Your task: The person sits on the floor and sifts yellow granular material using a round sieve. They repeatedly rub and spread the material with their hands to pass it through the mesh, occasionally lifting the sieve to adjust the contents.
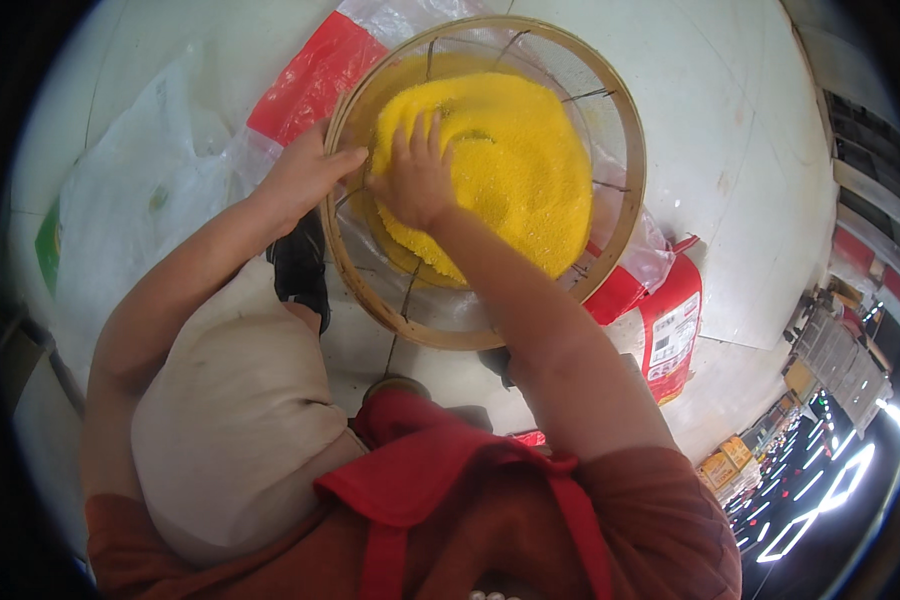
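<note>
A round wooden-rimmed sieve (628, 142) with a wire mesh bottom holds a wide heap of fine yellow grain (525, 150). The rim's left side is gripped by my left hand (319, 165), with the thumb over the edge and the other fingers partly hidden outside it. My right hand (418, 176) lies palm down on the left part of the heap, its fingers slightly apart and pointing away from me. Curved furrows mark the grain beside the fingers. Through the mesh, a round yellow shape shows under the sieve; what it is I cannot tell.
A red and clear plastic bag (315, 75) lies behind the sieve's left side. Crumpled translucent plastic (135, 195) spreads over the tiled floor at left. A red printed package (671, 330) stands at right. Cardboard boxes (727, 465) are farther off. A black shoe (300, 270) is below my left hand.
</note>
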{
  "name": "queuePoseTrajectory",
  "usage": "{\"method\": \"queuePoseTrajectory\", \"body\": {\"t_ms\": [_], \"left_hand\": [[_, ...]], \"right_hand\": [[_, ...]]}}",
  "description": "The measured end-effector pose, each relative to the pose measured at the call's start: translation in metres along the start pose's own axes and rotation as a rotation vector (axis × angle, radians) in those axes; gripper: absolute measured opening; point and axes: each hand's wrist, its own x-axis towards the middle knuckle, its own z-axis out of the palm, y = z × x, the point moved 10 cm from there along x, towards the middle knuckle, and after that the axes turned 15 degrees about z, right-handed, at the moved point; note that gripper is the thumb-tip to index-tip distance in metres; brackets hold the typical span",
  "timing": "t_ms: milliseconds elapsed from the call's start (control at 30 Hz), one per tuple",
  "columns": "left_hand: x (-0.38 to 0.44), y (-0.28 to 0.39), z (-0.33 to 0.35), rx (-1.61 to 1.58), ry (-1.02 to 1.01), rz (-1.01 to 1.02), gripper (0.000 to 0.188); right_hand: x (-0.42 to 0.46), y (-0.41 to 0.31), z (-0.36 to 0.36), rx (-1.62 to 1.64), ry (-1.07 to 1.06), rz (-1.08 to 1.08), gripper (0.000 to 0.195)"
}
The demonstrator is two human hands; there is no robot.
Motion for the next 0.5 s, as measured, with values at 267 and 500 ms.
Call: {"method": "queuePoseTrajectory", "body": {"t_ms": [267, 500], "left_hand": [[0.005, -0.007, -0.004, 0.021, -0.030, 0.092, 0.032], [0.002, -0.002, -0.001, 0.037, -0.030, 0.055, 0.031]], "right_hand": [[-0.032, 0.086, -0.023, -0.199, -0.062, 0.091, 0.058], [-0.067, 0.084, 0.008, 0.177, -0.166, -0.088, 0.039]]}}
